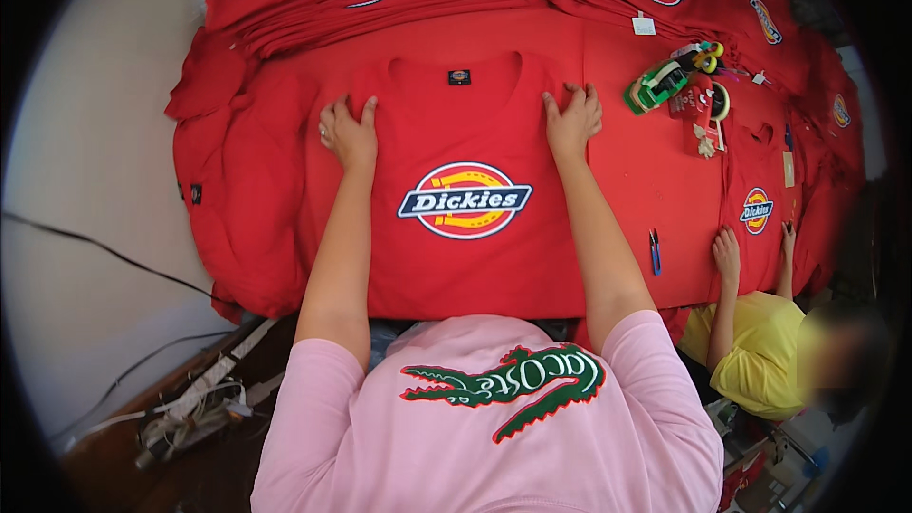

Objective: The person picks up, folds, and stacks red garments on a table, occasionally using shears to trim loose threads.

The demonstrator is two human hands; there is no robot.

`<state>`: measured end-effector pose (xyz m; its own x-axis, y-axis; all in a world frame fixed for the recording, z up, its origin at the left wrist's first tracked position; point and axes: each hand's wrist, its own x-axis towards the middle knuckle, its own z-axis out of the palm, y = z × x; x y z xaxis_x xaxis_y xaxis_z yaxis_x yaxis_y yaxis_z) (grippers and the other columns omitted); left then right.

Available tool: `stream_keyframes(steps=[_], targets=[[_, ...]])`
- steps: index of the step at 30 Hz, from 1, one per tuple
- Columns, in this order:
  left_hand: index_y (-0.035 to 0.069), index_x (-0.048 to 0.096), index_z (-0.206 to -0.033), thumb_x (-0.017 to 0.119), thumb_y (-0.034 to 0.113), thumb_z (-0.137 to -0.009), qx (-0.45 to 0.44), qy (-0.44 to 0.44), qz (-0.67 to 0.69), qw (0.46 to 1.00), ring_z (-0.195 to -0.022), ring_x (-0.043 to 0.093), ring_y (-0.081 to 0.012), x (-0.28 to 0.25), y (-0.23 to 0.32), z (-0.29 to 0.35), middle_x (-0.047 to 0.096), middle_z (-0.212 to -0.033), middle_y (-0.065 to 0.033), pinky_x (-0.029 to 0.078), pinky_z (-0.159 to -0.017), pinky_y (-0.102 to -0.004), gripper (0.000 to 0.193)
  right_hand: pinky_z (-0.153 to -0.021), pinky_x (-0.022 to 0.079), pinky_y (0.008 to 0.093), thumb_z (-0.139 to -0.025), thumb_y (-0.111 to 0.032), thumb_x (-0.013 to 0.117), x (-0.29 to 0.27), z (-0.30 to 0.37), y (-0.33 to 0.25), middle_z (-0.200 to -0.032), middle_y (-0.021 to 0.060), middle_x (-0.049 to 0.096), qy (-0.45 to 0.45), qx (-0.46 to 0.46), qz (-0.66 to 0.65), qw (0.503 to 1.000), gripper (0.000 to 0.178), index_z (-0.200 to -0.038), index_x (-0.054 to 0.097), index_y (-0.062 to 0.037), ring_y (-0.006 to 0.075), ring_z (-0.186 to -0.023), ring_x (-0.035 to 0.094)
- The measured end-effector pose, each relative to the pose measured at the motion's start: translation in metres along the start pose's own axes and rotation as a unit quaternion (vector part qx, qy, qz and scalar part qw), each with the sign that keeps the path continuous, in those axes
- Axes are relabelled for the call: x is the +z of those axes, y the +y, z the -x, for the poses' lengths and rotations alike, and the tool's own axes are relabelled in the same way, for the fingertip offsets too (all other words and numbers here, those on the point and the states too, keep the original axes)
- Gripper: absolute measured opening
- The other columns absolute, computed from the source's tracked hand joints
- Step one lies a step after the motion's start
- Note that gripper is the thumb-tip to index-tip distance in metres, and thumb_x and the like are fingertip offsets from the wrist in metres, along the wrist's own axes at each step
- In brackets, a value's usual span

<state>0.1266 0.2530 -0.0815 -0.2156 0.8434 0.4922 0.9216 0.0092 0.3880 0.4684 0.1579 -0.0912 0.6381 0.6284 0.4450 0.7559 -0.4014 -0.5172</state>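
Note:
A red T-shirt (465,271) lies flat in front of me, neck away from me. It bears a round yellow-and-white printed badge, and a small dark label (460,78) sits inside the collar. At its left shoulder edge rests my left hand (350,136), thumb spread from curled fingers that touch the cloth. My right hand (572,126) is placed likewise at the right shoulder edge, thumb toward the shirt and fingers apart. Neither hand shows anything lifted off the table. Blue-handled thread snips (655,253) lie to the right of my right forearm.
Stacked red shirts (399,19) line the far side; more are heaped at the left (249,199). A green tape dispenser (655,85) and a red tape dispenser (701,109) stand at right. A co-worker in yellow (760,351) handles another red shirt (752,180). Cables (114,247) hang at left.

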Motion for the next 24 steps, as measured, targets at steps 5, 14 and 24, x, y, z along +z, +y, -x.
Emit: stream_keyframes(steps=[5,14,24], targets=[[0.005,0.065,-0.110,0.068,0.034,-0.096,0.064,-0.065,0.035,0.995,-0.110,0.060,-0.0399,0.055,0.007,-0.066,0.065,-0.116,-0.0179,0.045,-0.098,-0.0530,0.032,-0.110,0.032,0.0549,-0.092,-0.027,0.073,0.041,-0.051,-0.007,-0.141,0.0155,0.057,0.009,-0.059,0.015,0.998,0.029,-0.109,0.069,-0.0047,0.0364,-0.134,0.047],[-0.001,0.065,-0.114,0.064,0.030,-0.099,0.074,-0.012,0.093,0.993,-0.104,0.064,-0.0436,0.113,0.029,-0.145,0.068,-0.111,-0.0229,0.051,-0.090,-0.0489,0.034,-0.104,0.040,0.0553,-0.094,-0.038,0.069,0.116,-0.152,-0.008,-0.124,0.0104,0.066,0.032,-0.140,0.142,0.979,0.034,-0.111,0.070,-0.0083,0.0338,-0.119,0.060],[-0.007,0.033,-0.156,0.057,0.052,-0.100,0.168,-0.213,0.037,0.962,-0.158,0.011,-0.0434,-0.048,0.068,0.062,0.020,-0.167,-0.0284,0.008,-0.125,-0.0618,0.084,-0.125,0.017,0.0551,-0.100,-0.038,0.064,-0.032,0.006,-0.058,-0.167,0.0231,0.027,-0.131,-0.274,-0.018,0.953,0.074,-0.158,0.034,-0.0021,0.0403,-0.156,0.023]])
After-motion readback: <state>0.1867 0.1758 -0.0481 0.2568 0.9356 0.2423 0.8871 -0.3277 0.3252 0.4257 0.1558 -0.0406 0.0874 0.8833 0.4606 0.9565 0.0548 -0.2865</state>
